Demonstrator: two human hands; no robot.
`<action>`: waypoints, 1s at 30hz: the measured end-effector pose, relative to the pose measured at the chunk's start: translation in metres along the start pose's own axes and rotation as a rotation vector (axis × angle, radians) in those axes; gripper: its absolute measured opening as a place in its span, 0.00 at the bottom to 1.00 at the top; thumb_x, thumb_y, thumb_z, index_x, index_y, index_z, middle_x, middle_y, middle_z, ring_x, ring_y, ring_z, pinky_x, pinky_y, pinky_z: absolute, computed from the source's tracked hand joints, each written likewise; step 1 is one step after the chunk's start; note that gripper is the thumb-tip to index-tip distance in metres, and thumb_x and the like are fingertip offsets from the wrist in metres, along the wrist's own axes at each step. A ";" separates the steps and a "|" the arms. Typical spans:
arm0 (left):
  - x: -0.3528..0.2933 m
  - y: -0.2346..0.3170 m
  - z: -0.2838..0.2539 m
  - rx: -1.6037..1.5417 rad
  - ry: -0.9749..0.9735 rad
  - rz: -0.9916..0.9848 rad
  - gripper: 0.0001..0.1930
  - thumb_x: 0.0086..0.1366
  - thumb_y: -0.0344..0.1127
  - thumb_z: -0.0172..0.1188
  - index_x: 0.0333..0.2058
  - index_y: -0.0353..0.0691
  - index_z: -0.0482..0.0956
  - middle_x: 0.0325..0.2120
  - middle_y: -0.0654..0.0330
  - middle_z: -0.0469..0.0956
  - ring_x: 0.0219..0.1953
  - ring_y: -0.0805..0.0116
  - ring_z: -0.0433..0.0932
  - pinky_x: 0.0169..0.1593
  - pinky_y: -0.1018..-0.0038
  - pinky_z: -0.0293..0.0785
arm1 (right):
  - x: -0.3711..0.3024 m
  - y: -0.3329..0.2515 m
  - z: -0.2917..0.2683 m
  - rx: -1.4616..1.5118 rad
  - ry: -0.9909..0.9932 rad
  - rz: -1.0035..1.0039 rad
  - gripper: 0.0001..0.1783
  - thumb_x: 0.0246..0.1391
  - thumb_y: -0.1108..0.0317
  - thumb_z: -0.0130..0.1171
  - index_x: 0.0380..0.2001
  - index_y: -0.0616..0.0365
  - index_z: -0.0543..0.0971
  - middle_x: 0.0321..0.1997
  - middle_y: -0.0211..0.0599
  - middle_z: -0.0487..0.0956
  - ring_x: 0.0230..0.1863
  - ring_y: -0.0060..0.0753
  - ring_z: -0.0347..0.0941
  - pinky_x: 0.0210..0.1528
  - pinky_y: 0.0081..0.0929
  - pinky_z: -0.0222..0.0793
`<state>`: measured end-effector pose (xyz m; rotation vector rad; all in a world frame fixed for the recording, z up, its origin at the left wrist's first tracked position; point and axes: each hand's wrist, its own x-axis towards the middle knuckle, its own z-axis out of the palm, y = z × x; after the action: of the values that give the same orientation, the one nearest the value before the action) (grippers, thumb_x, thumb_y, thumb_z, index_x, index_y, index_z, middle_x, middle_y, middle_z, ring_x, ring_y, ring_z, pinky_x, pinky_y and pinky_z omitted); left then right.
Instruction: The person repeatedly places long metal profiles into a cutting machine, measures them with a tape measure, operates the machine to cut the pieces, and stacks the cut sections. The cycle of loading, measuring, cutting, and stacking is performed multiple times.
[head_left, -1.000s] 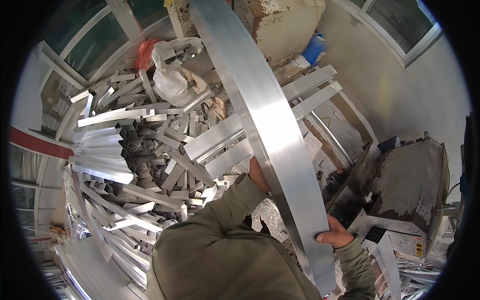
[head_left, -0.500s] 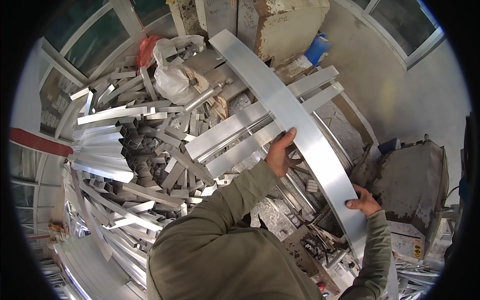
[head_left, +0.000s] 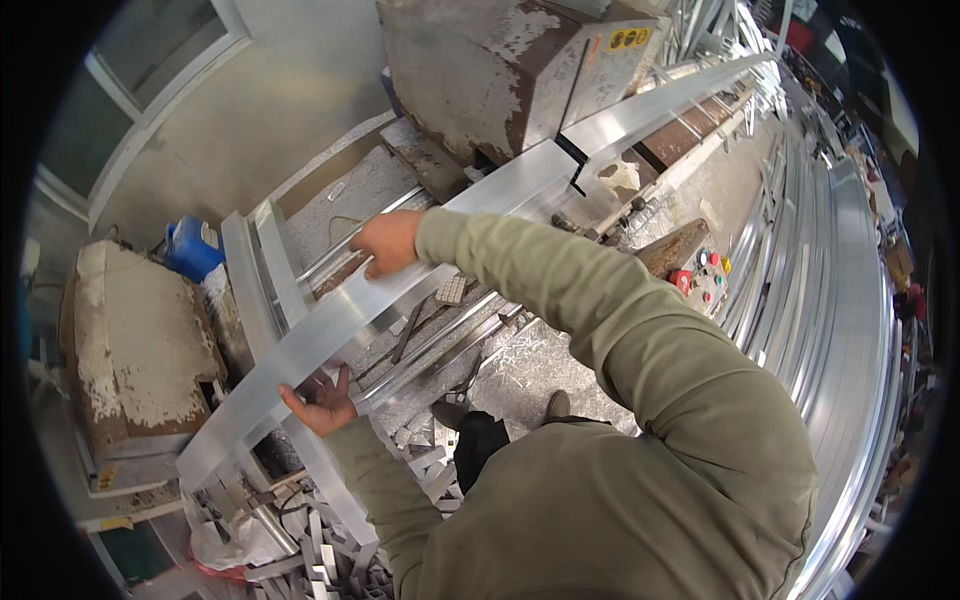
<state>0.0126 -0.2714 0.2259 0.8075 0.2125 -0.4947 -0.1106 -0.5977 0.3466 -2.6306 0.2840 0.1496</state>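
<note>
A long, flat silver aluminium bar (head_left: 300, 345) runs slantwise from the lower left to a dark angular slot (head_left: 572, 165). Past that slot, a second aluminium length (head_left: 670, 105) carries on to the upper right. My right hand (head_left: 392, 242) grips the bar at its far edge, thumb bent onto the top face. Nearer its left end, my left hand (head_left: 322, 402) takes the near edge, thumb against the face and the other fingers bent, partly hidden. Under the bar, two narrower aluminium strips (head_left: 250, 285) lie crosswise.
Worn metal machine housings stand at the upper right (head_left: 470, 75) and left (head_left: 145, 350). A blue jug (head_left: 193, 250) is beside the left one. A control box (head_left: 700, 280) with coloured buttons sits right of centre. Long profiles (head_left: 830, 300) fill the right; offcuts (head_left: 320, 560) lie below.
My view has swung right, bringing the right housing, control box and stacked profiles in. The bar now lies along the machine bed. Both hands remain on it.
</note>
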 end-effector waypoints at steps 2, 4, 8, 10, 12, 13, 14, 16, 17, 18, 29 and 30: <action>0.007 0.010 -0.012 -0.008 0.027 0.020 0.42 0.63 0.67 0.76 0.69 0.58 0.74 0.61 0.58 0.75 0.68 0.52 0.72 0.69 0.22 0.64 | -0.058 -0.049 0.005 -0.081 0.478 -0.262 0.29 0.60 0.58 0.72 0.61 0.57 0.82 0.52 0.49 0.85 0.59 0.57 0.81 0.64 0.53 0.75; 0.005 0.001 -0.006 -0.005 0.022 -0.019 0.45 0.61 0.66 0.78 0.70 0.54 0.71 0.60 0.55 0.75 0.67 0.51 0.72 0.70 0.23 0.65 | -0.136 -0.071 0.016 0.228 0.523 -0.354 0.26 0.62 0.60 0.72 0.60 0.57 0.81 0.54 0.48 0.83 0.58 0.56 0.80 0.63 0.52 0.74; 0.034 0.027 -0.043 -0.023 0.123 -0.253 0.53 0.56 0.65 0.83 0.72 0.46 0.68 0.58 0.47 0.74 0.65 0.49 0.73 0.70 0.27 0.68 | -0.280 -0.060 0.075 0.390 0.481 -0.215 0.18 0.67 0.61 0.69 0.56 0.55 0.82 0.51 0.45 0.84 0.50 0.52 0.84 0.51 0.48 0.81; 0.048 0.026 -0.057 0.024 0.159 -0.341 0.58 0.53 0.67 0.85 0.73 0.43 0.66 0.61 0.45 0.72 0.66 0.47 0.72 0.70 0.28 0.68 | -0.350 -0.026 0.113 0.453 0.590 0.096 0.15 0.66 0.63 0.68 0.52 0.55 0.83 0.47 0.44 0.85 0.47 0.51 0.85 0.49 0.48 0.83; 0.037 0.031 -0.048 0.113 0.141 -0.313 0.62 0.50 0.69 0.85 0.74 0.41 0.64 0.65 0.45 0.70 0.70 0.45 0.70 0.71 0.29 0.68 | -0.421 0.032 0.148 0.216 0.757 0.479 0.13 0.66 0.66 0.67 0.51 0.58 0.83 0.45 0.46 0.85 0.46 0.53 0.85 0.50 0.46 0.83; 0.027 0.029 -0.041 0.154 0.112 -0.296 0.67 0.47 0.72 0.85 0.76 0.40 0.61 0.70 0.47 0.67 0.74 0.44 0.66 0.73 0.30 0.66 | -0.453 0.064 0.164 0.150 0.865 0.691 0.13 0.67 0.66 0.66 0.51 0.58 0.84 0.47 0.50 0.85 0.46 0.54 0.85 0.50 0.47 0.83; 0.024 0.029 -0.040 0.168 0.121 -0.282 0.68 0.47 0.72 0.85 0.76 0.39 0.60 0.71 0.47 0.66 0.75 0.44 0.65 0.73 0.30 0.65 | -0.476 0.096 0.168 0.118 0.969 0.912 0.15 0.68 0.64 0.65 0.53 0.59 0.83 0.49 0.52 0.85 0.47 0.55 0.85 0.50 0.47 0.82; 0.026 0.036 -0.048 0.189 0.159 -0.256 0.69 0.47 0.73 0.85 0.76 0.38 0.58 0.74 0.48 0.64 0.77 0.44 0.63 0.74 0.30 0.63 | -0.511 0.156 0.180 -0.055 1.010 1.275 0.28 0.65 0.51 0.70 0.59 0.60 0.79 0.56 0.62 0.83 0.56 0.67 0.82 0.57 0.56 0.79; 0.035 0.036 -0.049 0.130 0.215 -0.310 0.70 0.48 0.73 0.85 0.78 0.41 0.56 0.77 0.49 0.60 0.80 0.46 0.59 0.76 0.30 0.60 | -0.535 0.188 0.194 -0.041 1.014 1.370 0.35 0.61 0.44 0.73 0.60 0.59 0.77 0.61 0.68 0.80 0.62 0.72 0.79 0.62 0.58 0.77; 0.051 0.041 -0.064 0.094 0.137 -0.409 0.69 0.49 0.73 0.84 0.79 0.44 0.55 0.81 0.50 0.55 0.82 0.49 0.55 0.78 0.30 0.56 | -0.554 0.218 0.210 -0.046 0.942 1.439 0.49 0.59 0.38 0.74 0.70 0.64 0.73 0.58 0.68 0.83 0.61 0.67 0.81 0.65 0.55 0.75; -0.111 -0.003 -0.020 0.472 0.178 0.120 0.36 0.75 0.56 0.69 0.71 0.41 0.70 0.62 0.59 0.77 0.68 0.60 0.73 0.66 0.45 0.73 | -0.555 0.186 0.204 0.838 1.382 0.900 0.42 0.63 0.58 0.76 0.75 0.61 0.71 0.56 0.43 0.85 0.45 0.27 0.81 0.44 0.30 0.81; -0.135 -0.012 -0.022 0.531 0.086 0.067 0.31 0.77 0.51 0.68 0.70 0.41 0.72 0.59 0.61 0.80 0.63 0.64 0.77 0.61 0.52 0.79 | -0.522 0.138 0.183 1.123 1.451 0.686 0.40 0.68 0.54 0.71 0.76 0.59 0.70 0.58 0.43 0.84 0.53 0.32 0.81 0.44 0.32 0.82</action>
<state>-0.1105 -0.2160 0.2532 1.3517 0.1324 -0.4582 -0.6599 -0.5385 0.2050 -1.0206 1.2345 -1.2988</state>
